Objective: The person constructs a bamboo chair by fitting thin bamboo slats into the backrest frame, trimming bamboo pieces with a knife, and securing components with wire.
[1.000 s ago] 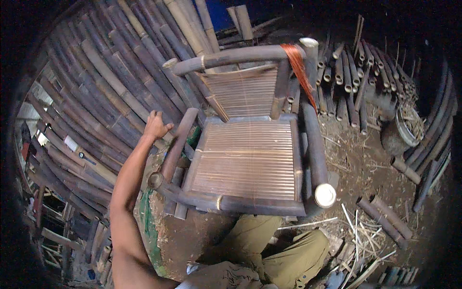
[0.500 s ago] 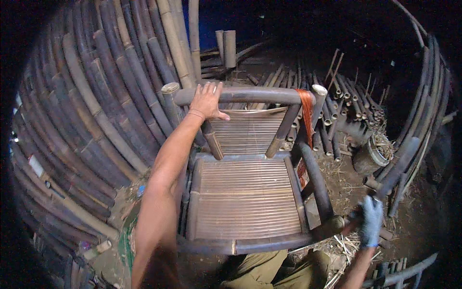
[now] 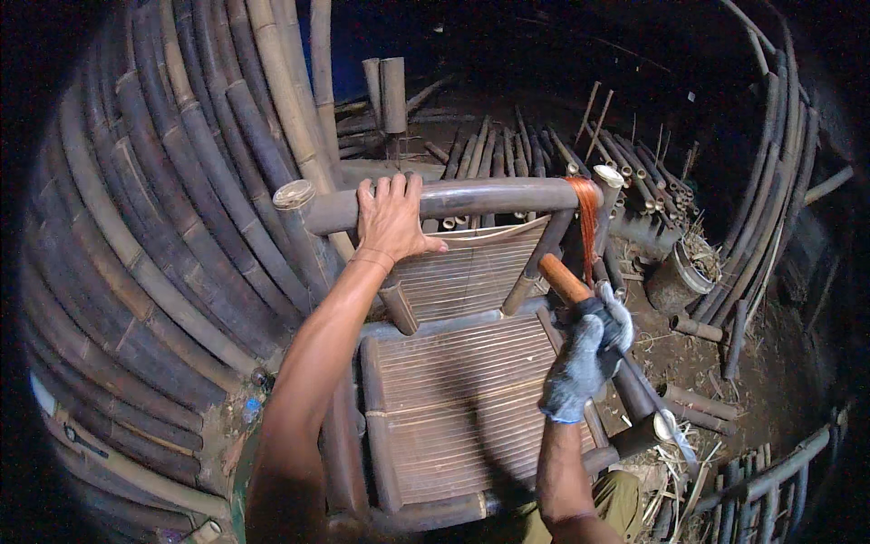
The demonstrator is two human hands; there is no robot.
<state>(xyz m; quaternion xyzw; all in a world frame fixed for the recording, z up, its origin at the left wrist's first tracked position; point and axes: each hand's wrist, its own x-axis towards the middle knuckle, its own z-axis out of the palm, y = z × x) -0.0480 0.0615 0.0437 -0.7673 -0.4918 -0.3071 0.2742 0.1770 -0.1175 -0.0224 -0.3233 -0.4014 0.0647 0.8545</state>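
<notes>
A bamboo chair point(image 3: 476, 363) with a slatted seat and slatted back stands in front of me. My left hand point(image 3: 396, 218) grips its thick top rail point(image 3: 494, 195), fingers over the far side and thumb along the near side. In a grey-blue glove, my right hand point(image 3: 589, 349) holds a long-bladed knife by its orange-brown wooden handle point(image 3: 564, 279). The knife's narrow blade point(image 3: 657, 399) slants down to the right, over the chair's right armrest; whether it touches is unclear. Orange-red cord point(image 3: 587, 213) is wound round the rail's right end and hangs down.
Dark bamboo poles point(image 3: 172, 208) lean in a dense row on the left. Cut bamboo lengths point(image 3: 507, 150) lie behind the chair. At the right stand a bucket of shavings point(image 3: 680, 272) and bent poles point(image 3: 770, 181). A slatted bamboo piece point(image 3: 770, 490) is at the lower right.
My right hand has swung from the low right up and left, over the seat's right side, bringing the knife into clear view. The left hand keeps its hold; the view has shifted slightly.
</notes>
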